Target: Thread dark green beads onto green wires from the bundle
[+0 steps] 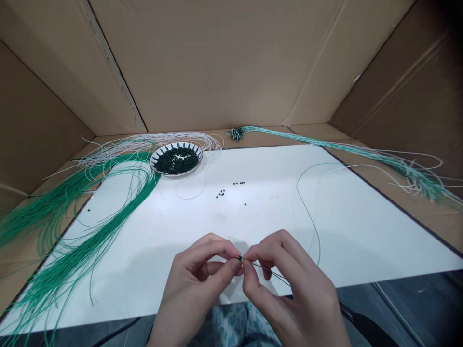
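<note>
Close to the board's front edge, my left hand (204, 272) pinches a small black bead (239, 258) between thumb and forefinger. Right beside it, my right hand (289, 284) pinches a thin cord (271, 273) that runs back under the palm; the fingertips of both hands nearly meet at the bead. A pale green cord (311, 219) loops over the board to the right of my hands. Several loose black beads (221, 193) lie on the white board (267, 168) beyond my fingers. Whether the cord passes through the bead is too small to tell.
A patterned plate (155, 165) full of black beads stands at the back left. Green cords (108, 226) and white cords (144, 140) spread along the left side. A bundle of beaded cords (325, 141) stretches along the back right. Cardboard walls (231, 62) enclose the board.
</note>
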`<state>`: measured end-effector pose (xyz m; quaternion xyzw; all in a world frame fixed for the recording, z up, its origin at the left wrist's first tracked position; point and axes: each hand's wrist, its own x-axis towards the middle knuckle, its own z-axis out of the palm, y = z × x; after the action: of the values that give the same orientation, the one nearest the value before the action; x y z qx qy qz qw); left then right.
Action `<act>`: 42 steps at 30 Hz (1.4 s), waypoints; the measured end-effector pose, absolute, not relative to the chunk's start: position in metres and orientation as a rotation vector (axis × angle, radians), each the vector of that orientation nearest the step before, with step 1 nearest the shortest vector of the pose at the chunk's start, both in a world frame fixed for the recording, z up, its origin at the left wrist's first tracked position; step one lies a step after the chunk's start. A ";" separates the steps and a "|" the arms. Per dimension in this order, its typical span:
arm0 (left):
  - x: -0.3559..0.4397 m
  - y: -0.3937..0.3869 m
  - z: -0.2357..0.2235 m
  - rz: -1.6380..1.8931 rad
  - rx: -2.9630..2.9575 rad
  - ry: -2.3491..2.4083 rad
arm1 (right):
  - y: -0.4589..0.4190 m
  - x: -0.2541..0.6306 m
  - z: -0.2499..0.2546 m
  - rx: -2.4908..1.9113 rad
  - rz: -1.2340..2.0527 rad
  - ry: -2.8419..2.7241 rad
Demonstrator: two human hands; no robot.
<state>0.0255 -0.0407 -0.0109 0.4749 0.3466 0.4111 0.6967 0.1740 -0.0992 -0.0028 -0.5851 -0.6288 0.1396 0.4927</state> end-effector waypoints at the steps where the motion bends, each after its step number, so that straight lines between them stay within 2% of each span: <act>1: 0.025 -0.041 -0.010 0.914 1.051 0.759 | -0.100 0.173 -0.002 -1.408 0.349 -1.512; 9: 0.024 -0.045 -0.001 0.886 0.855 0.788 | -0.104 0.172 0.000 -1.291 0.626 -1.356; 22: 0.027 -0.048 -0.007 0.970 0.867 0.819 | -0.100 0.161 -0.002 -1.268 0.863 -0.892; 33: 0.028 -0.044 -0.010 0.973 0.885 0.797 | -0.093 0.168 -0.007 -1.161 0.920 -0.949; 42: 0.027 -0.045 -0.008 0.944 0.912 0.818 | -0.098 0.175 -0.008 -1.313 0.883 -1.066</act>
<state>0.0271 -0.0446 -0.0077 0.4118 0.3693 0.4262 0.7158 0.1753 -0.0976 -0.0080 -0.5615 -0.4559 0.3775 0.5783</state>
